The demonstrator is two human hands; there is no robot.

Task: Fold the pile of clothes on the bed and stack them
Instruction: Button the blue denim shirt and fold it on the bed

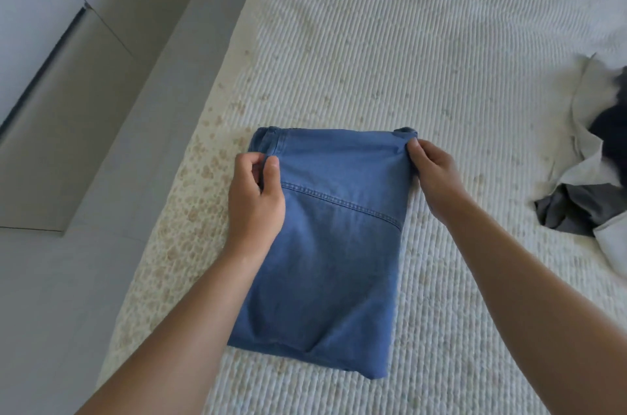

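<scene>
Item: folded blue denim garment (325, 245), far corners pinched in my left grip (256, 192) and right grip (432, 173); unfolded dark-and-white clothes pile (597, 177) right of my right grip remains.

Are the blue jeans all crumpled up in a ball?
No, the blue jeans lie folded flat in a neat rectangle on the bed, with the left hand and right hand pinching their far corners.

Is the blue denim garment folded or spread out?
Folded. The denim garment lies as a compact rectangle on the bed, layered edges at its far end, each hand pinching a far corner.
</scene>
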